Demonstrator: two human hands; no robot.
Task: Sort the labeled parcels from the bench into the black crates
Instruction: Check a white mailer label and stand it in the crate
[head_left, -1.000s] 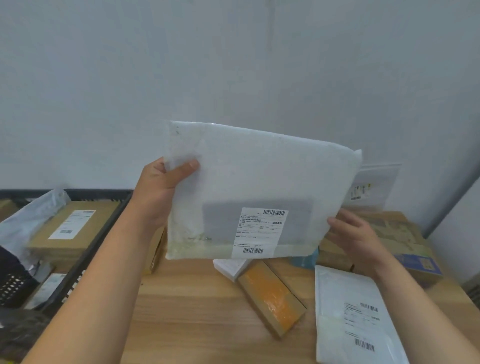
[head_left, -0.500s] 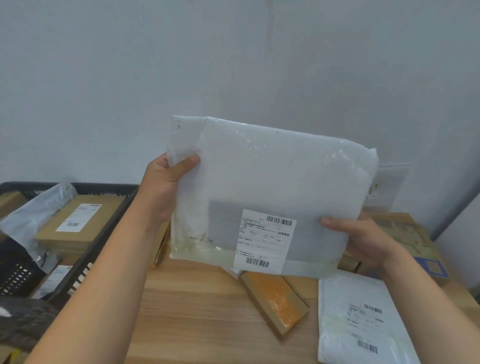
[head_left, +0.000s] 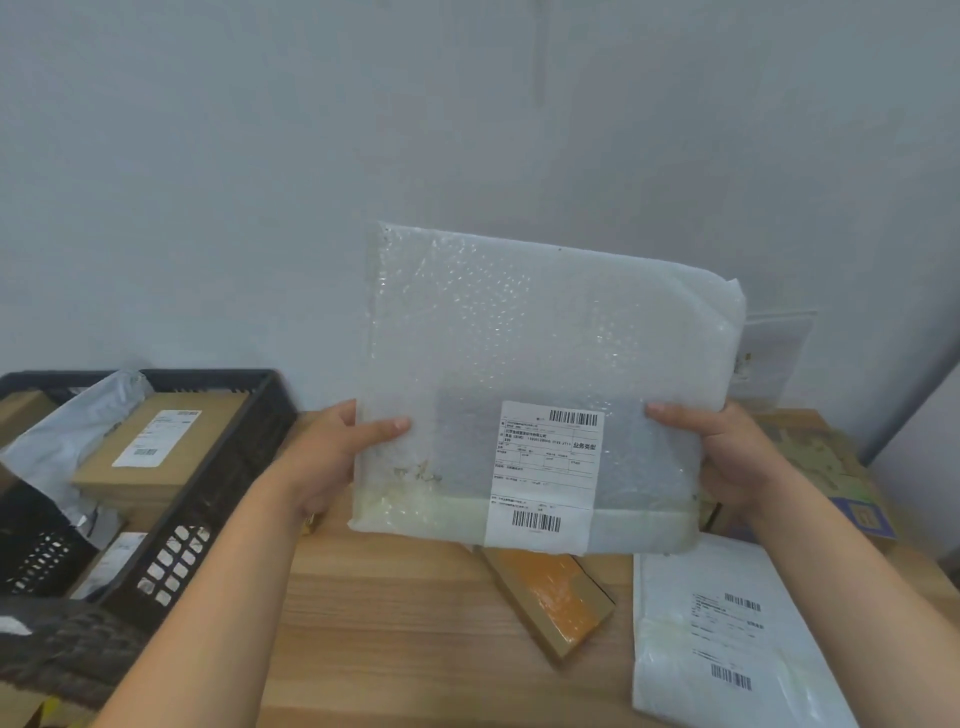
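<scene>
A large white bubble-wrap parcel (head_left: 524, 364) with a barcode label stands upright in the air above the wooden bench (head_left: 405, 623). My left hand (head_left: 332, 457) grips its left edge, thumb across the front. My right hand (head_left: 727, 457) grips the right edge the same way. A black crate (head_left: 208, 499) sits at the left, holding a labeled cardboard box (head_left: 166, 441) and a grey poly bag (head_left: 78, 431). Its right wall is beside my left forearm.
On the bench lie a narrow box with orange tape (head_left: 550, 597), a white labeled mailer (head_left: 722, 634) at the front right, and a printed cardboard box (head_left: 826, 462) at the back right. A white parcel (head_left: 774, 353) leans on the grey wall. A second black crate (head_left: 57, 654) shows at the lower left.
My left hand slid from the parcel's upper left corner down to mid-edge. My right hand came up from the bench and took the right edge. The parcel shifted right and lower.
</scene>
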